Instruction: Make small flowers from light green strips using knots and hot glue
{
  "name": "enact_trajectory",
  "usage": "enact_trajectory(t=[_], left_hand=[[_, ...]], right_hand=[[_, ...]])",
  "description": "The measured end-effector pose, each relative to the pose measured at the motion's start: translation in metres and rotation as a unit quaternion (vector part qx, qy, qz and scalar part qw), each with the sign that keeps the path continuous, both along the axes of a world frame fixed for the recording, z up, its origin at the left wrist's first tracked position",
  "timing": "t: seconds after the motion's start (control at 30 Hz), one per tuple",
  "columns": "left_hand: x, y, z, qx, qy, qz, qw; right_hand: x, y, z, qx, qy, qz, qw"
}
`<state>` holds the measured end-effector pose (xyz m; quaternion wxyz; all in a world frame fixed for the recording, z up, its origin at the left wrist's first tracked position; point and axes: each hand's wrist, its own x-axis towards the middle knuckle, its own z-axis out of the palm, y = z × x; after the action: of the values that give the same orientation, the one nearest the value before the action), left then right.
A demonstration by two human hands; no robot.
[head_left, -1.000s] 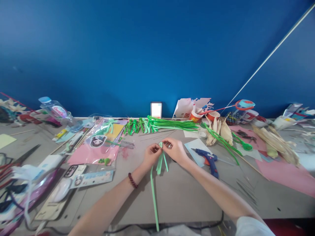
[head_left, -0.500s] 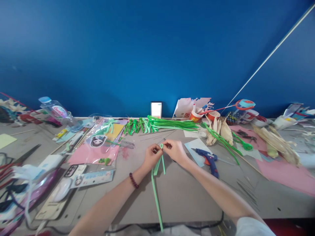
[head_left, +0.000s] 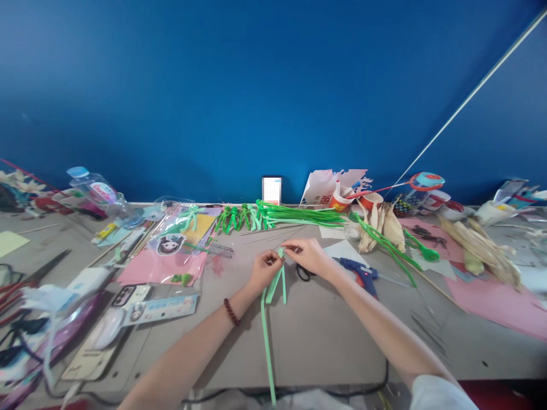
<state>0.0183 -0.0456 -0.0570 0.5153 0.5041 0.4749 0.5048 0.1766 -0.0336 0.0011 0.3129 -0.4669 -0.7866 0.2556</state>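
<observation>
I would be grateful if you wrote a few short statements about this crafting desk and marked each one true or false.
1. The left hand holds light green strips. True.
2. The right hand grips the blue glue gun. False: its fingertips are at the top of the strips, and the glue gun lies on the desk.
3. A beaded bracelet is on the left wrist. True.
4. The clear bottle has a red cap. False: the cap is light blue.
5. Long green stems lie beyond the hands, towards the blue wall. True.
</observation>
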Motion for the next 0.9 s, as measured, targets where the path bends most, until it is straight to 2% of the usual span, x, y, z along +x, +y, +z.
enact_trajectory(t=[0.1,0.27,0.43,0.63,0.77,0.9], left_hand=[[0.0,0.0,-0.003,0.014,0.022,-0.008,1.0],[0.0,-0.002,0.0,0.028,0.048,-0.012,0.998],[0.001,-0.003,0.004,0.033,0.053,0.011,0.998],[0.0,-0.004,0.005,0.039,0.067,0.012,0.997],[0.0,-0.004,0.006,0.045,0.079,0.01,0.996],[0.0,-0.003,0.003,0.035,0.062,0.016,0.997]], right_hand=[[-0.003,-0.004,0.003,0.02,-0.049,0.021,0.998],[-0.009,-0.012,0.006,0.04,-0.126,-0.015,0.991],[-0.016,-0.013,-0.006,0.053,-0.163,-0.064,0.983],[-0.021,-0.016,-0.016,0.089,-0.205,-0.074,0.972],[-0.023,-0.016,-0.017,0.073,-0.195,-0.093,0.974],[-0.019,-0.011,-0.011,0.025,-0.102,-0.066,0.992]])
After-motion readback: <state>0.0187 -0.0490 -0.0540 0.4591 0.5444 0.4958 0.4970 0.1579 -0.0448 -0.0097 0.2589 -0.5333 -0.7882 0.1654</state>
